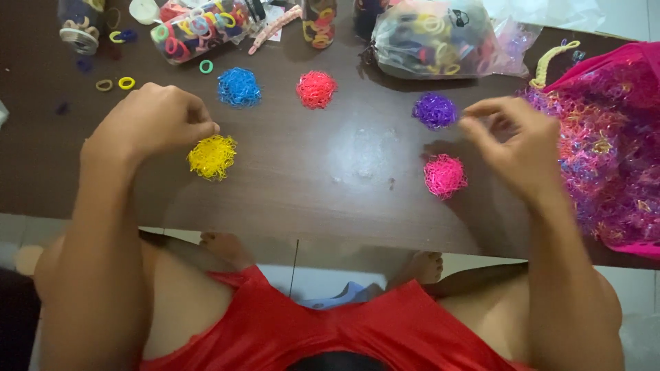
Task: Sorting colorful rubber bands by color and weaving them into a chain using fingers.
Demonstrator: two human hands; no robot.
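The yellow pile (212, 156) of tiny elastic bands is lying near-left on the dark table (357, 199), and your left hand (155, 120) is pinching narrowly just above it. Your right hand (519, 141) is hovering with fingers half curled, its grip unclear, between the purple pile (434, 110), the pink pile (445, 176) and the pink basket (612, 158) of mixed bands, so each colour is staying apart.

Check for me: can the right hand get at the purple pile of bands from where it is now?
Probably yes. The right hand hovers just right of the purple pile, fingertips pointing toward it, with only bare table between. The pink pile sits nearer the person, out of that path.
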